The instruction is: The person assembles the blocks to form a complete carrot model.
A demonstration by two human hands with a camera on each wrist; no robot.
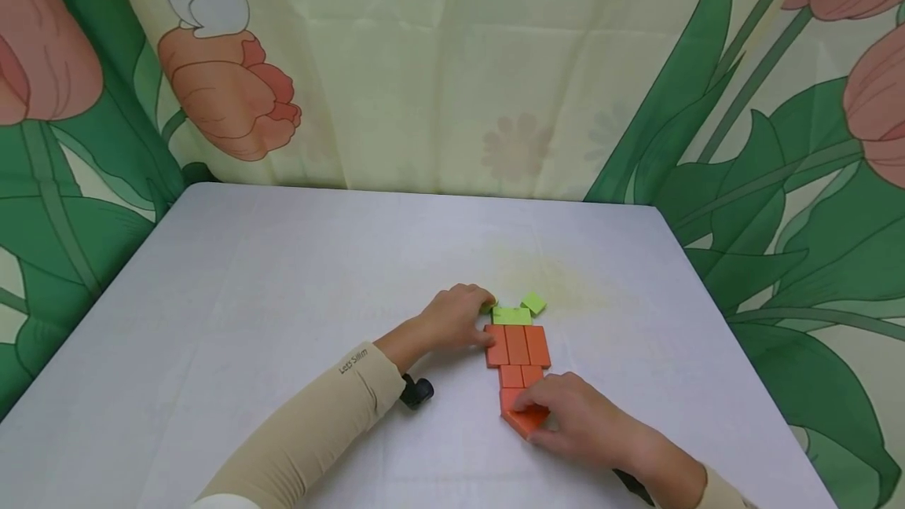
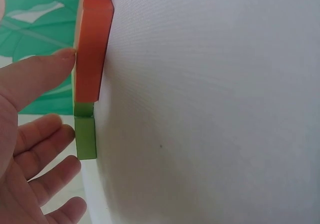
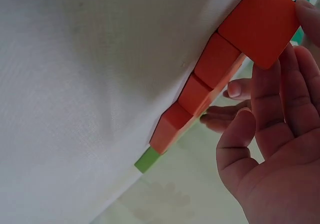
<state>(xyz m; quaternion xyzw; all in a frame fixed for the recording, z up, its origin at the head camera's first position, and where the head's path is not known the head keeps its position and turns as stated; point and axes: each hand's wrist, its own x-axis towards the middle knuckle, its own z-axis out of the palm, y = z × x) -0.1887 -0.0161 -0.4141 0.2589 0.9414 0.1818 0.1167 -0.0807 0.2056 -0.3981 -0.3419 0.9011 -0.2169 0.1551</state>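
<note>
Wooden blocks lie flat on the table as a carrot shape: a row of upright orange blocks (image 1: 518, 346), smaller orange blocks (image 1: 511, 376) nearer, and a green block (image 1: 511, 316) at the far end. A tilted green square block (image 1: 533, 303) touches its right corner; another at its left is mostly hidden by fingers. My right hand (image 1: 583, 419) pinches the orange block (image 3: 259, 25) at the near end, thumb on one edge and fingers on another. My left hand (image 1: 456, 316) has its thumb at the orange row's left side and loose fingers beside the green block (image 2: 86, 138).
A white cloth covers the table (image 1: 283, 273), with a faint yellowish patch beyond the blocks. Behind hangs a curtain (image 1: 438, 85) printed with tulips and leaves. A small black camera (image 1: 417, 393) sits at my left wrist.
</note>
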